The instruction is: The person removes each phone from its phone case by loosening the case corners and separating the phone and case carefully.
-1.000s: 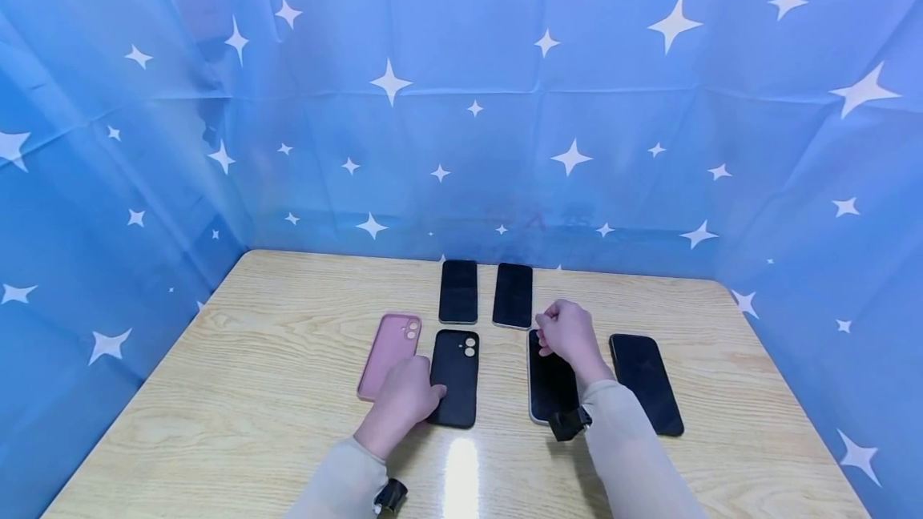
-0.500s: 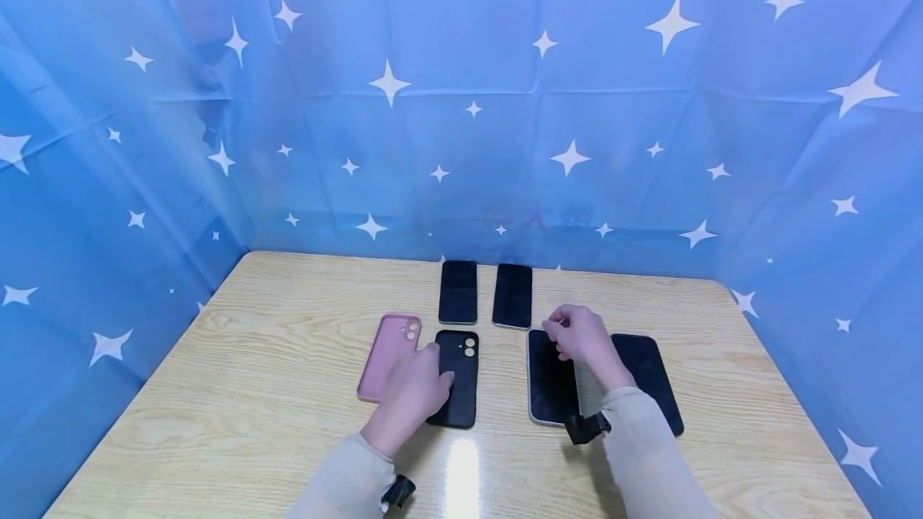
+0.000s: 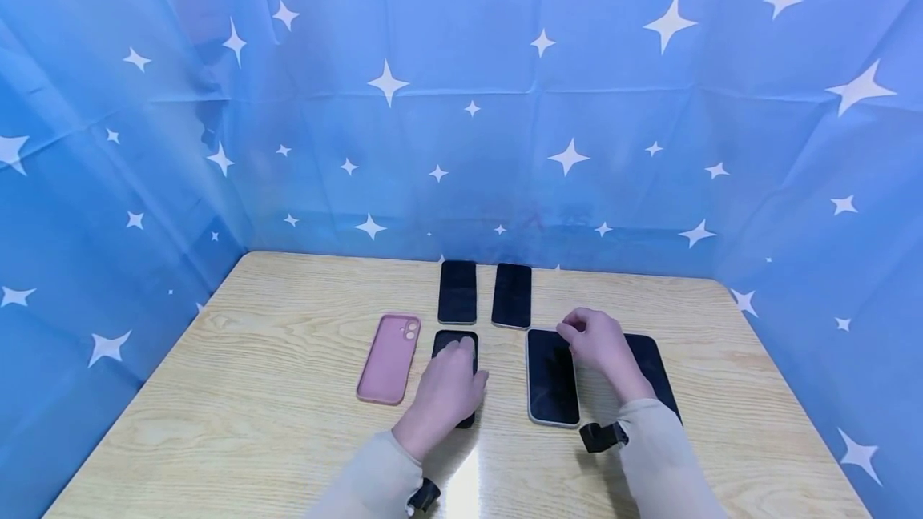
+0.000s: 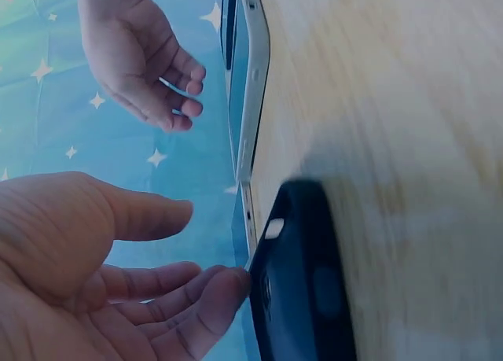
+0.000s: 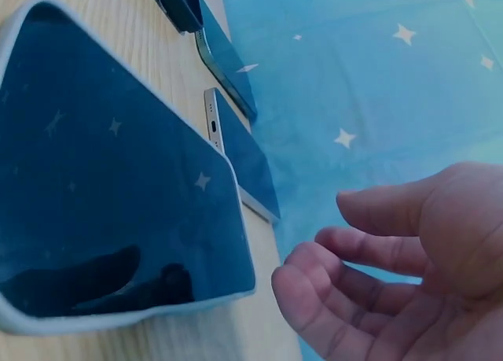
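Observation:
My left hand (image 3: 445, 387) is over the black phone case (image 3: 443, 338), covering much of it in the head view. In the left wrist view its thumb stands apart from loosely bent fingers, and one fingertip meets or nearly meets the rim of the case (image 4: 306, 282). My right hand (image 3: 598, 344) hovers by the upper right corner of a light-framed phone (image 3: 552, 387) lying screen up. Its fingers are relaxed and hold nothing, as the right wrist view shows. Behind that hand and forearm, a dark phone or phone in a case (image 3: 650, 363) is partly hidden.
A pink phone case (image 3: 388, 360) lies left of the black one, inner side up. Two more phones, one dark (image 3: 457, 292) and one beside it (image 3: 512, 295), lie near the back of the wooden table (image 3: 252, 391). A blue star-patterned curtain (image 3: 461, 134) surrounds the table.
My left hand has moved right, from between the two cases to over the black case, uncovering the pink one. My right hand has shifted right, off the light-framed phone toward the dark one.

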`<state>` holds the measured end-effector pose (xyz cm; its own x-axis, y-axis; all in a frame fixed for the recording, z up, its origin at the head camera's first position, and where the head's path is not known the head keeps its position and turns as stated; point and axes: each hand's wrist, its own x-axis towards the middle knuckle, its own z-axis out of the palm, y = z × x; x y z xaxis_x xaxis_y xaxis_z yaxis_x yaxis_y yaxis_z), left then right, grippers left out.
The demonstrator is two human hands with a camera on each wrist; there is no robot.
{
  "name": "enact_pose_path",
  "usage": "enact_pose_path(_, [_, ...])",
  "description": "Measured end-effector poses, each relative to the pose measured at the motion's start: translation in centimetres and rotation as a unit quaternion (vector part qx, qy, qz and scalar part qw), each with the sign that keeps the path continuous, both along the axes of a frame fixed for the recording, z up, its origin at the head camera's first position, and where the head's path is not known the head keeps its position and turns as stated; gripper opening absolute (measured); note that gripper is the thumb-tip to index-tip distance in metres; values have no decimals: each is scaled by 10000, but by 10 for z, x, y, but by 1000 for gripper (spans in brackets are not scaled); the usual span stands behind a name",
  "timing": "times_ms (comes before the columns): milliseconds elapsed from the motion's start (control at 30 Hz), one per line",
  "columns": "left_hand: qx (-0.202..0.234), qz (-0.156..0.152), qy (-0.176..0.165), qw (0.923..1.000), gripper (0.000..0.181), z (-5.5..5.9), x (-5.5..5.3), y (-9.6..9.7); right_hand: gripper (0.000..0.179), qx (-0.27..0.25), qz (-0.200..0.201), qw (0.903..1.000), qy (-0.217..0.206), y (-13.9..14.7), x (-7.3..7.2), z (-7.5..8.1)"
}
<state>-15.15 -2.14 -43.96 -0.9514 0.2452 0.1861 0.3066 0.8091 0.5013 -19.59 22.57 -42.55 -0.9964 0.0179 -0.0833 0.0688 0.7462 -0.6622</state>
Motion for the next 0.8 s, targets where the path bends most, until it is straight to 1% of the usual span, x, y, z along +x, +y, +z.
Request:
enact_pose_path(100, [58,-54,83,9999,22,-1,2,8,22,-76,-50,9999,92,2,2,-3])
enact_pose_path(167, [81,-62,46,9999,24,-2,4,13,22,-100,-57,9997,200,4,3,-5])
enact_pose_path(267, [4,-92,12,10000,27,-3,5,20,25,-138,-55,9993,347,7,5,-9])
enact_pose_path(433, [-90,-151,-21,9998,31,-6,8,34,32,-317,-129,9985,429,13,7,-15])
enact_pose_path(600, [-122,-165,-180,9996,35,-9,10,47,32,-353,-214,9983,423,19,9,-19])
enact_pose_path(800, [-155,-185,-487,9985,40,-10,12,60,31,-332,-230,9981,462,24,10,-22])
